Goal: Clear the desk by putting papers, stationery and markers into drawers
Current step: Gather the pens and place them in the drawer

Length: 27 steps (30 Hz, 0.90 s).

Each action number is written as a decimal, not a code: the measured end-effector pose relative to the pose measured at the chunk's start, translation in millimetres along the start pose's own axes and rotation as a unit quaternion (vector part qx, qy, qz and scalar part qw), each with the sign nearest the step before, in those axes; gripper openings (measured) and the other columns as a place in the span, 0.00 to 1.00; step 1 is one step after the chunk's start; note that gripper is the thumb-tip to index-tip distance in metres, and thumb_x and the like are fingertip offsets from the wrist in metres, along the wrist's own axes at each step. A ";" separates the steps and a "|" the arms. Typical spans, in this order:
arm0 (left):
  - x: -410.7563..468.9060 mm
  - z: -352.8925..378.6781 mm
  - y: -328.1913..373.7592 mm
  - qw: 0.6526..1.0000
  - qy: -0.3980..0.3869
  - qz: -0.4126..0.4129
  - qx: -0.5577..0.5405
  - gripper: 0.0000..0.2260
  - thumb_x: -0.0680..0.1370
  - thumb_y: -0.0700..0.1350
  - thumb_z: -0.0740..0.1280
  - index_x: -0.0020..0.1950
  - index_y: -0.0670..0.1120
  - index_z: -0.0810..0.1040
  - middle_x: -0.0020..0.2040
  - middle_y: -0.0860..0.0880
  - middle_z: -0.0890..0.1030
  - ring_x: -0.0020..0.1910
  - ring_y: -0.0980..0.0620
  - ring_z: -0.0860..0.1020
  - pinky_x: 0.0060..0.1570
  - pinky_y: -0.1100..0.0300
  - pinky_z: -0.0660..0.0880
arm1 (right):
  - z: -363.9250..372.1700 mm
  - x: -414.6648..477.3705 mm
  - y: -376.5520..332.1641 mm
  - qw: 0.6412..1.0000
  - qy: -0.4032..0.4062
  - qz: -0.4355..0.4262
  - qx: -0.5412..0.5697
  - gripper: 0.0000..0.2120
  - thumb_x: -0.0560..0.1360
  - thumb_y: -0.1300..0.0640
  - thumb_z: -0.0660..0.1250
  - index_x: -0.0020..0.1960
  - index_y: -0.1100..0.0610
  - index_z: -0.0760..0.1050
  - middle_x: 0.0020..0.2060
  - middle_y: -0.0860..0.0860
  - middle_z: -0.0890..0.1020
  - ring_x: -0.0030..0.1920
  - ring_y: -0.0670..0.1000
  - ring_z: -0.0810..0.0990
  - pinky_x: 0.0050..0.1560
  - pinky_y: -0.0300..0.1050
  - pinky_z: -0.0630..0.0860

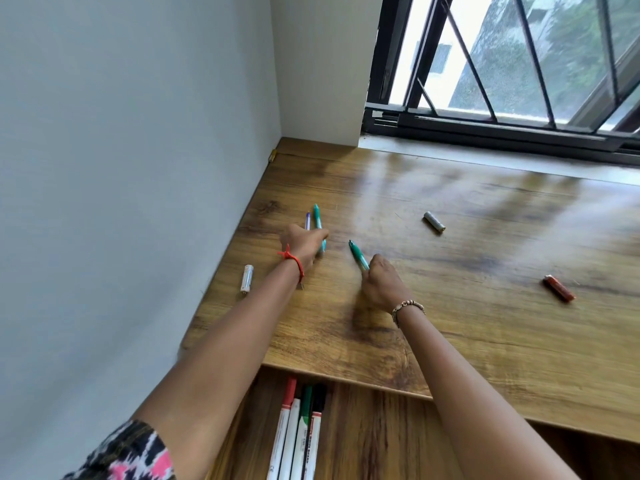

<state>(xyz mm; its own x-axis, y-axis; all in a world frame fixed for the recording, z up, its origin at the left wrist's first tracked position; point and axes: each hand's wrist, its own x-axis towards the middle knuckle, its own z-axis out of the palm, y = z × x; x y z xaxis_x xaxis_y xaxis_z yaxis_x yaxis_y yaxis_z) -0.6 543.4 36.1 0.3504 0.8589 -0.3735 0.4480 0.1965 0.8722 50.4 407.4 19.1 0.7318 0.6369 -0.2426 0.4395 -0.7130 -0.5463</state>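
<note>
Left hand (304, 245) grips a teal pen (317, 220) and purple pen (307, 221), right hand (379, 280) grips a green pen (356, 254), all pointing away, and the open drawer (381, 438) sits right under the bench's (450, 306) near edge.

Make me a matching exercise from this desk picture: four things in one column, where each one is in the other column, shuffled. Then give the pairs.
Column one
1. teal pen
2. dark green pen
3. whiteboard markers
4. grey cylinder

Column two
A. in the open drawer
B. held by the right hand
C. lying loose on the desk, touched by neither hand
D. held by the left hand

Pairs: 1-D, 2-B, 3-A, 4-C
</note>
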 end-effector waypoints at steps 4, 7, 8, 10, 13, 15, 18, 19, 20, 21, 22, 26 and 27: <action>-36.3 3.6 -25.6 0.999 -0.038 -0.028 -0.020 0.12 0.68 0.45 0.73 0.45 0.37 0.81 0.39 0.44 0.80 0.28 0.53 0.73 0.14 0.71 0.62 | -7.7 -3.5 0.0 0.996 0.006 0.042 0.083 0.10 0.77 0.64 0.55 0.55 0.67 0.70 0.50 0.62 0.75 0.53 0.59 0.74 0.48 0.48 0.68; -60.9 4.0 -39.5 0.995 -0.075 -0.043 -0.039 0.08 0.67 0.44 0.72 0.39 0.40 0.79 0.34 0.46 0.75 0.25 0.54 0.67 0.20 0.68 0.62 | -11.9 -13.7 2.7 0.953 0.022 0.111 0.279 0.08 0.73 0.67 0.56 0.38 0.60 0.71 0.34 0.57 0.74 0.36 0.54 0.73 0.33 0.45 0.67; -67.7 3.4 -42.4 0.995 -0.084 -0.040 -0.037 0.08 0.67 0.44 0.72 0.36 0.41 0.78 0.31 0.47 0.73 0.24 0.54 0.66 0.22 0.67 0.62 | -13.2 -18.9 3.5 0.929 0.023 0.134 0.344 0.08 0.73 0.68 0.58 0.38 0.60 0.71 0.32 0.56 0.75 0.33 0.54 0.74 0.32 0.45 0.70; -81.2 2.0 -45.7 0.994 -0.098 -0.024 -0.030 0.10 0.67 0.45 0.72 0.32 0.43 0.74 0.27 0.49 0.69 0.25 0.54 0.66 0.25 0.64 0.64 | -15.8 -32.6 5.1 0.877 0.008 0.163 0.452 0.03 0.75 0.67 0.61 0.45 0.63 0.72 0.34 0.58 0.78 0.32 0.55 0.78 0.33 0.47 0.77; -95.8 -1.2 -47.9 0.994 -0.110 0.003 -0.010 0.13 0.67 0.46 0.73 0.29 0.43 0.72 0.27 0.48 0.69 0.26 0.53 0.67 0.28 0.61 0.65 | -17.1 -56.2 4.5 0.816 -0.036 0.178 0.549 0.05 0.75 0.67 0.64 0.49 0.68 0.73 0.37 0.60 0.80 0.35 0.56 0.81 0.34 0.49 0.81; -105.4 -4.5 -48.6 0.993 -0.119 0.028 0.008 0.17 0.67 0.47 0.74 0.26 0.44 0.69 0.26 0.48 0.67 0.25 0.53 0.65 0.26 0.61 0.63 | -17.9 -71.2 4.7 0.799 -0.049 0.180 0.572 0.06 0.74 0.67 0.66 0.49 0.70 0.75 0.39 0.61 0.80 0.37 0.56 0.81 0.35 0.50 0.82; -118.9 -11.6 -51.0 0.987 -0.148 0.051 0.037 0.20 0.67 0.50 0.75 0.25 0.45 0.67 0.25 0.48 0.66 0.23 0.53 0.63 0.23 0.62 0.59 | -18.6 -89.4 8.6 0.791 -0.053 0.179 0.582 0.10 0.72 0.67 0.68 0.53 0.70 0.75 0.42 0.62 0.81 0.39 0.56 0.82 0.38 0.49 0.83; -124.9 -15.3 -52.1 0.984 -0.162 0.056 0.046 0.19 0.67 0.50 0.75 0.26 0.45 0.67 0.25 0.48 0.66 0.23 0.53 0.63 0.22 0.64 0.58 | -18.9 -96.1 11.1 0.786 -0.056 0.179 0.589 0.11 0.72 0.67 0.68 0.53 0.70 0.75 0.43 0.62 0.81 0.39 0.56 0.82 0.37 0.49 0.83; -130.7 -18.9 -53.9 0.981 -0.178 0.060 0.055 0.18 0.68 0.49 0.74 0.27 0.44 0.69 0.25 0.48 0.67 0.22 0.54 0.63 0.21 0.65 0.59 | -18.3 -102.4 14.3 0.778 -0.061 0.177 0.599 0.11 0.72 0.67 0.68 0.53 0.70 0.75 0.42 0.62 0.81 0.39 0.56 0.82 0.36 0.48 0.83; -136.7 -23.0 -54.8 0.977 -0.195 0.061 0.062 0.15 0.69 0.48 0.74 0.30 0.43 0.71 0.25 0.48 0.67 0.22 0.54 0.63 0.20 0.66 0.59 | -17.9 -108.6 17.3 0.772 -0.066 0.174 0.608 0.11 0.72 0.68 0.68 0.53 0.70 0.74 0.42 0.62 0.81 0.39 0.56 0.82 0.35 0.48 0.82; -144.1 -27.1 -57.1 0.973 -0.211 0.061 0.067 0.12 0.70 0.46 0.72 0.34 0.42 0.74 0.26 0.48 0.67 0.22 0.54 0.63 0.19 0.66 0.59 | -17.0 -116.4 20.8 0.767 -0.068 0.173 0.614 0.12 0.71 0.68 0.69 0.53 0.71 0.74 0.41 0.62 0.81 0.38 0.56 0.82 0.34 0.47 0.82; -174.7 -39.6 -76.1 0.966 -0.248 0.055 0.042 0.08 0.74 0.43 0.69 0.47 0.39 0.78 0.28 0.50 0.71 0.22 0.57 0.65 0.21 0.66 0.63 | -10.8 -145.7 38.2 0.756 -0.069 0.171 0.628 0.09 0.69 0.68 0.70 0.49 0.68 0.77 0.41 0.61 0.82 0.38 0.55 0.83 0.37 0.49 0.83; -183.4 -41.7 -82.7 0.966 -0.251 0.054 0.023 0.08 0.74 0.44 0.69 0.49 0.39 0.78 0.29 0.51 0.71 0.23 0.57 0.66 0.23 0.65 0.65 | -8.2 -155.0 42.7 0.753 -0.075 0.169 0.631 0.08 0.69 0.68 0.70 0.48 0.66 0.78 0.41 0.60 0.83 0.38 0.55 0.83 0.38 0.49 0.83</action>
<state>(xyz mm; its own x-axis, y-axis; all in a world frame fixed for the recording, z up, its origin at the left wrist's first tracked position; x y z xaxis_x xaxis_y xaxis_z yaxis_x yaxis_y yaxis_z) -136.2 389.3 45.7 0.7467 0.5332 -0.3975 0.4187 0.0875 0.9039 -40.0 275.8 39.9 0.5815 0.5755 -0.5750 -0.6734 -0.0561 -0.7372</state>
